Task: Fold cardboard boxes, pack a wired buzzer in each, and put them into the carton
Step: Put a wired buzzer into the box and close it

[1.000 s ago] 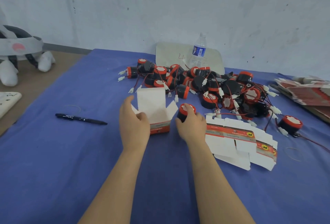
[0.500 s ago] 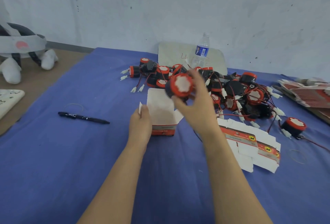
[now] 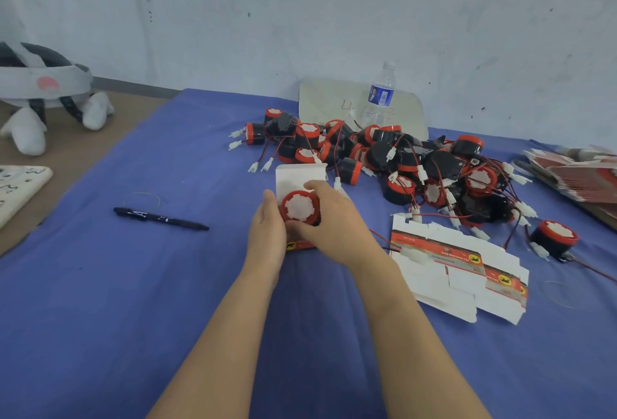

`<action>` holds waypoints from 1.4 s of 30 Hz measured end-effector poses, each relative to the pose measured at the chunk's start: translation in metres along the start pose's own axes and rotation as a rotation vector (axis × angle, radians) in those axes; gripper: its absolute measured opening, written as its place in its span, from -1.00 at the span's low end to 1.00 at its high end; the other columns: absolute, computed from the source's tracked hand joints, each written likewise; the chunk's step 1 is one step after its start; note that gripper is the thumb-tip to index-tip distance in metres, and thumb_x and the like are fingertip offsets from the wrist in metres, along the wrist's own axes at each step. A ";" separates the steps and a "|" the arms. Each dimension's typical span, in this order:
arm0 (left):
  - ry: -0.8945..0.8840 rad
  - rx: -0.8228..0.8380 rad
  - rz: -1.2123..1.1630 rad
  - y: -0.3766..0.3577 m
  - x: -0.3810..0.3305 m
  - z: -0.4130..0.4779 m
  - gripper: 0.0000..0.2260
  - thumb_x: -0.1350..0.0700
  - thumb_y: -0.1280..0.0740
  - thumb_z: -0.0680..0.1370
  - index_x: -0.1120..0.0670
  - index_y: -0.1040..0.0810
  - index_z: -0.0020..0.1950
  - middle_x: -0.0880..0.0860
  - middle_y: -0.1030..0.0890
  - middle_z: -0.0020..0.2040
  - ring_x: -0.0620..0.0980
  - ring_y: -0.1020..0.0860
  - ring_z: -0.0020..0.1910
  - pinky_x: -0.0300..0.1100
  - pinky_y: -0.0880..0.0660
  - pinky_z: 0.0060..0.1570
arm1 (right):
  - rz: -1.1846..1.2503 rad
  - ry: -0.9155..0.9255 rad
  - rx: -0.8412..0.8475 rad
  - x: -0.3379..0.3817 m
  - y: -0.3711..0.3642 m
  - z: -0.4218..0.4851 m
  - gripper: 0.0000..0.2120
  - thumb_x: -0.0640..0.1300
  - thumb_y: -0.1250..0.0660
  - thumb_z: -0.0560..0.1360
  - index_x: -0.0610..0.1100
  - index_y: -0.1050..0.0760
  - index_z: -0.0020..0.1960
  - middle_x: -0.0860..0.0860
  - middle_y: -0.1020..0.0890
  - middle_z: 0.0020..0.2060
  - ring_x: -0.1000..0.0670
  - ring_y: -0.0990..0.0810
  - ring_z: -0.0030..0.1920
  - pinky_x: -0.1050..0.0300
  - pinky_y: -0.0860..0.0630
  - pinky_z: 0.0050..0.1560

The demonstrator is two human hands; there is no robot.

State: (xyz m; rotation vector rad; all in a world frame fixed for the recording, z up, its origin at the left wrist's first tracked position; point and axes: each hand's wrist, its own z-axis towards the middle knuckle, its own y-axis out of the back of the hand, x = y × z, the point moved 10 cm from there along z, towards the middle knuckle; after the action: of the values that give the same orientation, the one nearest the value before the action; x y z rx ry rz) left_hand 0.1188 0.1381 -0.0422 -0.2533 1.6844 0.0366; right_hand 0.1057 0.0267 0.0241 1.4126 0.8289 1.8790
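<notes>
Now my right hand [image 3: 334, 221] grips the buzzer [image 3: 298, 208] and my left hand [image 3: 267, 228] holds the box [image 3: 298, 178]. The loose wire [image 3: 379, 236] might catch outside and tip it.

Soft, even light leaves faint shadows on the blue cloth table cover [image 3: 100, 318]. Edges bend; fine detail looks smeared.

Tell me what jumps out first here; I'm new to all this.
A tangled pile of red-and-black buzzers with wires sprawls across the far middle of the blue table. In front of it, the right hand grips one buzzer over a small open box that the left hand holds. Flat unfolded boxes lie to the right.
</notes>
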 end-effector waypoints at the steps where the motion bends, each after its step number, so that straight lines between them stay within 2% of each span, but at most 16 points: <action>1: 0.005 -0.002 0.006 0.000 0.001 0.001 -0.53 -0.13 0.06 0.66 0.04 -0.56 0.22 0.03 -0.64 0.09 -0.06 -0.59 0.05 -0.26 -0.48 -0.13 | 0.007 -0.020 -0.001 -0.001 0.001 0.000 -0.41 0.09 -0.43 0.44 -0.07 -0.31 0.37 0.01 -0.50 0.17 -0.03 -0.46 0.18 0.08 -0.46 0.14; 3: 0.011 0.000 0.014 -0.001 0.001 0.002 -0.54 -0.14 0.05 0.66 0.03 -0.56 0.20 0.01 -0.64 0.08 -0.04 -0.59 0.06 -0.23 -0.49 -0.10 | 0.016 -0.035 0.036 -0.001 -0.001 0.001 -0.50 0.07 -0.42 0.45 -0.11 -0.36 0.27 0.01 -0.53 0.09 0.01 -0.49 0.06 0.13 -0.48 0.03; 6: -0.025 0.036 0.023 -0.005 -0.001 0.000 -0.64 -0.07 -0.05 0.64 0.04 -0.59 0.12 0.01 -0.66 0.01 -0.04 -0.61 0.01 -0.16 -0.53 -0.04 | -0.112 -0.034 0.133 0.002 -0.009 0.004 -0.66 0.00 -0.36 0.50 -0.15 -0.46 0.19 -0.07 -0.47 0.12 -0.05 -0.47 0.06 0.13 -0.45 0.02; 9: -0.075 0.041 0.064 -0.004 -0.004 -0.003 -0.80 0.14 -0.20 0.57 0.11 -0.55 0.13 0.04 -0.65 -0.02 -0.01 -0.61 -0.05 -0.24 -0.52 -0.19 | -0.250 -0.020 0.175 0.011 -0.009 0.006 -0.85 -0.09 -0.24 0.55 -0.18 -0.42 -0.06 -0.13 -0.47 -0.07 -0.09 -0.45 -0.11 0.12 -0.36 -0.23; 13: -0.132 0.057 0.125 -0.002 -0.008 -0.001 -0.83 0.26 -0.26 0.53 0.14 -0.55 0.08 0.02 -0.63 -0.13 -0.13 -0.57 -0.23 -0.43 -0.44 -0.44 | -0.382 -0.015 0.264 0.018 -0.011 0.000 -0.88 -0.18 -0.17 0.57 -0.22 -0.33 0.07 -0.12 -0.48 -0.11 -0.09 -0.43 -0.16 0.10 -0.30 -0.35; 16: -0.112 0.095 0.149 -0.005 -0.004 0.001 -0.82 0.25 -0.28 0.52 0.16 -0.54 0.11 0.08 -0.63 -0.06 -0.10 -0.57 -0.19 -0.38 -0.45 -0.40 | -0.387 -0.021 0.334 0.021 -0.015 -0.010 -0.82 -0.20 -0.19 0.56 -0.21 -0.36 0.14 -0.15 -0.54 0.03 -0.10 -0.47 -0.11 0.09 -0.43 -0.28; 19: -0.091 0.055 0.190 -0.004 -0.002 0.003 -0.77 0.20 -0.31 0.51 0.11 -0.46 0.16 0.04 -0.59 0.01 -0.09 -0.56 -0.10 -0.29 -0.43 -0.31 | -0.261 -0.055 0.049 0.019 0.031 -0.013 -0.66 -0.15 -0.22 0.57 -0.13 -0.41 0.33 -0.09 -0.54 0.21 -0.09 -0.51 0.12 0.04 -0.48 0.09; 22: -0.100 0.019 0.229 -0.003 -0.002 0.002 -0.77 0.15 -0.33 0.53 0.01 -0.35 0.12 -0.06 -0.50 -0.04 -0.16 -0.50 -0.14 -0.27 -0.40 -0.29 | -0.114 -0.193 -0.246 -0.003 0.089 -0.028 -0.73 -0.06 -0.26 0.57 -0.08 -0.51 0.24 0.00 -0.60 0.12 -0.02 -0.53 0.05 0.14 -0.42 0.01; 25: -0.160 0.011 0.279 -0.006 -0.006 0.000 -0.77 0.12 -0.32 0.55 0.00 -0.32 0.12 -0.05 -0.48 0.01 -0.07 -0.49 -0.07 -0.23 -0.40 -0.22 | -0.072 -0.345 -0.023 -0.030 0.085 -0.040 -0.73 0.10 -0.27 0.55 -0.08 -0.58 0.04 0.01 -0.67 -0.13 -0.02 -0.62 -0.07 0.07 -0.53 -0.03; 27: -0.176 0.009 0.291 -0.006 -0.006 -0.001 -0.78 0.11 -0.31 0.56 -0.01 -0.31 0.13 -0.05 -0.47 0.02 -0.07 -0.48 -0.04 -0.25 -0.40 -0.23 | 0.053 -0.302 0.062 -0.023 0.075 -0.042 -0.78 0.09 -0.31 0.52 -0.05 -0.58 -0.05 0.01 -0.67 -0.28 0.03 -0.65 -0.24 0.09 -0.58 -0.14; 30: -0.193 0.020 0.302 -0.008 -0.008 -0.001 -0.76 0.11 -0.31 0.55 0.02 -0.33 0.17 -0.03 -0.49 0.04 -0.04 -0.51 -0.02 -0.25 -0.42 -0.24 | 0.232 -0.080 0.007 0.007 0.063 -0.029 -0.89 -0.06 -0.36 0.51 -0.09 -0.60 -0.07 0.01 -0.68 -0.30 0.04 -0.66 -0.26 0.04 -0.63 -0.08; 32: -0.217 0.028 0.292 -0.008 -0.009 -0.002 -0.78 0.14 -0.30 0.55 0.04 -0.36 0.16 -0.01 -0.53 0.04 -0.07 -0.53 -0.05 -0.27 -0.44 -0.26 | 0.260 -0.029 -0.028 0.016 0.048 -0.018 -0.85 -0.11 -0.31 0.56 -0.18 -0.57 -0.10 -0.01 -0.67 -0.29 0.03 -0.64 -0.26 0.04 -0.60 -0.07; 35: -0.267 0.039 0.285 -0.010 -0.013 -0.005 -0.79 0.18 -0.30 0.55 0.05 -0.38 0.16 0.00 -0.55 0.05 -0.07 -0.54 -0.05 -0.25 -0.47 -0.19 | 0.135 -0.005 -0.161 0.012 0.035 -0.004 -0.68 -0.04 -0.24 0.60 -0.10 -0.45 -0.30 0.04 -0.49 -0.32 0.09 -0.43 -0.34 0.32 -0.36 -0.27; 38: -0.287 0.037 0.281 -0.010 -0.015 -0.005 -0.79 0.18 -0.31 0.55 0.03 -0.37 0.14 -0.01 -0.53 0.04 -0.11 -0.52 -0.08 -0.32 -0.43 -0.23 | 0.125 -0.038 -0.295 0.000 0.037 0.003 -0.71 -0.02 -0.23 0.61 -0.17 -0.59 -0.14 0.00 -0.47 -0.15 0.11 -0.38 -0.27 0.44 -0.31 -0.26; 40: -0.289 0.035 0.280 -0.011 -0.015 -0.005 -0.79 0.18 -0.31 0.55 0.02 -0.35 0.13 -0.02 -0.52 0.03 -0.11 -0.51 -0.09 -0.35 -0.40 -0.25 | 0.178 -0.084 -0.362 -0.008 0.038 0.005 -0.78 -0.06 -0.24 0.60 -0.18 -0.57 -0.05 0.02 -0.54 -0.27 0.12 -0.43 -0.33 0.34 -0.31 -0.32; 42: -0.288 0.032 0.277 -0.010 -0.014 -0.005 -0.78 0.18 -0.31 0.55 0.02 -0.35 0.13 -0.04 -0.52 0.02 -0.16 -0.49 -0.11 -0.38 -0.38 -0.27 | 0.328 -0.155 -0.405 -0.017 0.035 0.004 -0.80 -0.13 -0.27 0.58 -0.12 -0.47 0.19 0.04 -0.56 -0.36 0.11 -0.52 -0.35 0.25 -0.41 -0.34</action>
State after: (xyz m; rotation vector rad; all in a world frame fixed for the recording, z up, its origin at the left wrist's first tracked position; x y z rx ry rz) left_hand 0.1177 0.1291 -0.0265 0.0116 1.4204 0.2420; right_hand 0.1090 -0.0078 0.0430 1.4681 0.1291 1.9998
